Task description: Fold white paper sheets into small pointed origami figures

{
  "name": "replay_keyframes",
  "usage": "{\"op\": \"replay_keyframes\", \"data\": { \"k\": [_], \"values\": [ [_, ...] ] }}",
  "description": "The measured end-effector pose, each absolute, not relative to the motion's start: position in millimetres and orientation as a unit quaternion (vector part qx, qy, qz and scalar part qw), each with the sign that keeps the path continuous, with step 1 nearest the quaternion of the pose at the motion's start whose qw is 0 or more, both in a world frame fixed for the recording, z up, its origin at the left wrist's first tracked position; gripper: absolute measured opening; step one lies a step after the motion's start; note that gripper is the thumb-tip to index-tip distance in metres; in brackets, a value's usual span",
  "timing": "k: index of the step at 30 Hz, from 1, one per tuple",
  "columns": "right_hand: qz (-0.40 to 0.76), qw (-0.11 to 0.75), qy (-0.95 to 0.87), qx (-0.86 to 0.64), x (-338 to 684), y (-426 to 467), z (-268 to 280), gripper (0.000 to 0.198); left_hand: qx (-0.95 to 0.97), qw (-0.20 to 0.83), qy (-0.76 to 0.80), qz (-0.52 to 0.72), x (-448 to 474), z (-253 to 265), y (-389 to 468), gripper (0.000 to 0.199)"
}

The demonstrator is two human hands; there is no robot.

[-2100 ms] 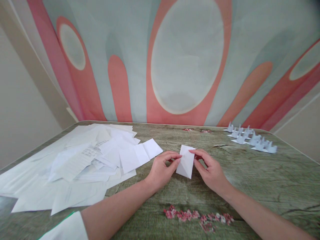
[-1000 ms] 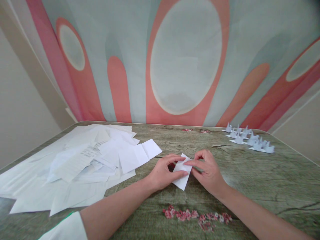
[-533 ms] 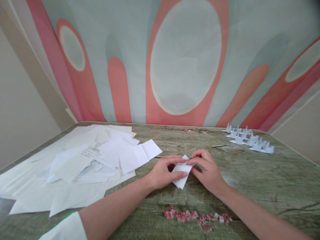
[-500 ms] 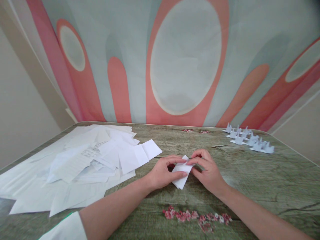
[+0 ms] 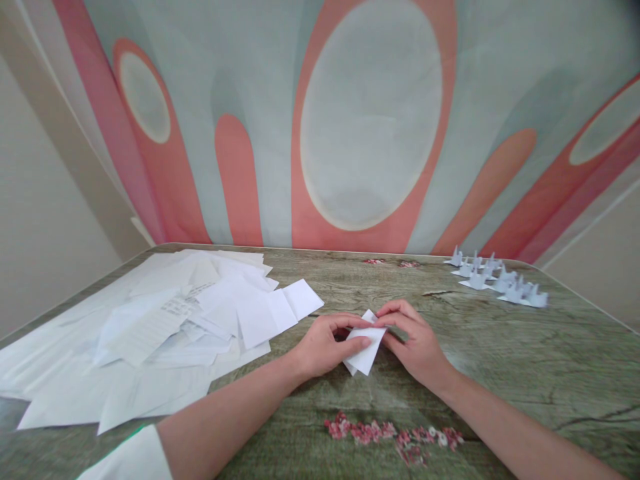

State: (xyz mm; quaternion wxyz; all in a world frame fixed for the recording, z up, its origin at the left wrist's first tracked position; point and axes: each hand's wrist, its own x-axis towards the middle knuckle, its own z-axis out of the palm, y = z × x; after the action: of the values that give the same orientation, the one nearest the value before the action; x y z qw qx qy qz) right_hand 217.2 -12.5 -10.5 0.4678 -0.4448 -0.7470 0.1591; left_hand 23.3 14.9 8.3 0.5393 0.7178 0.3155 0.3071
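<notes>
A small folded white paper [image 5: 367,355] is held between my two hands, just above the middle of the table. My left hand [image 5: 325,343] pinches it from the left, thumb on its front face and fingers behind along the upper edge. From the right, my right hand [image 5: 411,337] grips its upper right corner between fingers and thumb; that thumb is partly hidden behind the paper. A lower flap shows behind the front layer, and the paper's top tip rises above the fingers.
Loose white sheets [image 5: 165,347], some with print, lie heaped on the left of the table. Partly folded paper [image 5: 303,299] sticks out at the heap's right edge. Several folded paper cranes [image 5: 500,277] stand in rows at the back right. Pink flower prints [image 5: 370,430] mark the wood-patterned tabletop [image 5: 510,373].
The folded paper has turned slightly, its front layer spreading away from the flap behind. My left thumb has shifted a little left and up; my right fingers have moved slightly on the corner.
</notes>
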Motion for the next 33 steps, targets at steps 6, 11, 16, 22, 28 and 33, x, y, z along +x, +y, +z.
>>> {"op": "replay_keyframes", "data": {
  "k": [6,11,16,22,28,33],
  "values": [
    [0.145,0.476,-0.731,-0.467,221.9,-7.7,-13.6,0.008,0.733,0.548,0.252,0.314,18.7,11.5,16.0,0.070],
    [0.139,0.490,-0.712,-0.484,220.8,-8.5,-10.1,0.007,0.740,0.498,0.306,0.332,22.3,10.5,14.6,0.067],
    [0.136,0.487,-0.724,-0.469,217.2,-11.9,-9.1,0.008,0.723,0.477,0.342,0.365,25.6,0.8,16.7,0.039],
    [0.142,0.487,-0.734,-0.452,216.0,-12.6,-10.5,0.010,0.715,0.462,0.343,0.396,23.4,-7.0,20.9,0.025],
    [0.155,0.490,-0.726,-0.456,218.1,-11.1,-11.5,0.009,0.735,0.476,0.317,0.365,20.6,1.5,20.5,0.036],
    [0.172,0.505,-0.701,-0.472,220.7,-6.7,-15.7,0.008,0.728,0.569,0.215,0.316,15.6,12.9,22.8,0.067]
  ]
}}
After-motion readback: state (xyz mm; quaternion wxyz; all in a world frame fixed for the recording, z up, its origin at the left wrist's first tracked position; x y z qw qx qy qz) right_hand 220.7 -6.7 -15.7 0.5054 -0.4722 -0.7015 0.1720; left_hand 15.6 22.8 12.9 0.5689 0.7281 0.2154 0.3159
